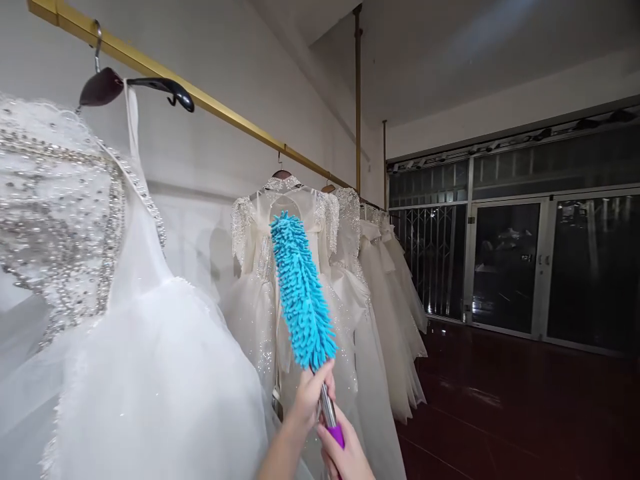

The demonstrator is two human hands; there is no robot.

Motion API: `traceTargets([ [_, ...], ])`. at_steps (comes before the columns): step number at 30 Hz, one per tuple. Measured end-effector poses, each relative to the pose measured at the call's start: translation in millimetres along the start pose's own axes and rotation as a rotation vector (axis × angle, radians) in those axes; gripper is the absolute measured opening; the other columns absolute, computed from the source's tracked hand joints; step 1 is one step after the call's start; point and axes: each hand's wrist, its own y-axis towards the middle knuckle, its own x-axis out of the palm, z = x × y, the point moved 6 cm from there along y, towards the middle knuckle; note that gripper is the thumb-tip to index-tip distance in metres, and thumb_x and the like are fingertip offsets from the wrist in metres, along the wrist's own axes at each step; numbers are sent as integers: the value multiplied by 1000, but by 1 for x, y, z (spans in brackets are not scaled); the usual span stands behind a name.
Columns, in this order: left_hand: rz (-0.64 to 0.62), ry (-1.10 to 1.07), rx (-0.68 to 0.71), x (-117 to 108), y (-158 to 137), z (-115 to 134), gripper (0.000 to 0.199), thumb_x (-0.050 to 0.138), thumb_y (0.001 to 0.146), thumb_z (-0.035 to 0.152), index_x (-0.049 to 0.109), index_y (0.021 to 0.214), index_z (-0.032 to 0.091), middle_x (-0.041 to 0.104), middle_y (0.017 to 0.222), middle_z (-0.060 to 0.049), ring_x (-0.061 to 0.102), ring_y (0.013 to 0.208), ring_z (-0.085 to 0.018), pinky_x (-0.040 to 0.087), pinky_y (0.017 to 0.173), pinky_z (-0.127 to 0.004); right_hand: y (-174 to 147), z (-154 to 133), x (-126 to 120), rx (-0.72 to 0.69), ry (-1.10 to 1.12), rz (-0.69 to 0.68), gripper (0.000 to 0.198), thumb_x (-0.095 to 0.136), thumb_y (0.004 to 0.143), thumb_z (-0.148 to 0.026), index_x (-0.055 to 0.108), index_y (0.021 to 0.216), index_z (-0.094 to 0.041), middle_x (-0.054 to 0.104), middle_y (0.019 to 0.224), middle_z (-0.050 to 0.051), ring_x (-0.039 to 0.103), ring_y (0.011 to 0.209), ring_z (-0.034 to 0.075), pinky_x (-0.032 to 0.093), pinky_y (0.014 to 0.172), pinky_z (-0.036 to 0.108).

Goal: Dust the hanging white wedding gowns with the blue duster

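A duster with a fluffy turquoise head (301, 290), a metal shaft and a purple handle stands almost upright in front of me. My left hand (309, 398) grips the shaft just below the fluffy head. My right hand (345, 453) holds the purple handle at the bottom edge of the view. Behind the duster head hangs a white beaded gown with sheer sleeves (260, 267). A large white gown with a beaded bodice (100, 320) fills the left near me.
Several white gowns hang on hangers from a gold rail (235, 120) along the left wall. A dark empty hanger (130, 87) hooks over the rail above the near gown. Dark red glossy floor (510, 413) spreads right toward glass doors (505, 267) and a metal grille.
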Motion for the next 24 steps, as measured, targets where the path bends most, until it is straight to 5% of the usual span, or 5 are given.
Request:
traceTargets([
  [3, 106, -65, 78, -5, 50, 8, 41, 65, 66, 47, 37, 54, 20, 38, 38, 9, 34, 37, -5, 28, 42, -18, 46, -5, 1, 129, 174, -178, 57, 52, 77, -52, 41, 118, -15, 34, 30, -15, 26, 22, 6, 21, 23, 15],
  [10, 194, -34, -7, -24, 67, -63, 47, 63, 65, 50, 31, 48, 21, 31, 38, 10, 31, 36, -5, 33, 44, -20, 60, 54, -36, 220, 127, -271, 59, 57, 71, -41, 40, 118, -9, 38, 47, -13, 27, 29, 2, 20, 27, 16],
  [14, 78, 3, 116, 7, 81, -28, 37, 57, 75, 42, 39, 53, 19, 34, 40, 9, 34, 40, -6, 35, 51, -21, 82, 15, -70, 5, -50, -256, 39, 52, 75, -21, 50, 114, -17, 49, 76, -3, 42, 57, 6, 37, 48, 17],
  [19, -99, 34, 204, 66, 145, 38, 28, 58, 73, 40, 45, 59, 19, 32, 40, 11, 31, 36, -6, 36, 48, -21, 138, -46, -103, -113, -57, -141, 29, 48, 82, -33, 48, 108, -20, 39, 58, -9, 28, 33, 2, 26, 29, 16],
  [24, -93, 94, 119, 86, 194, -4, 41, 56, 69, 47, 32, 48, 21, 30, 35, 10, 28, 33, -5, 29, 41, -20, 154, -2, -125, -4, 38, -17, 42, 47, 82, -45, 43, 116, -19, 29, 40, -13, 23, 28, 5, 22, 27, 17],
])
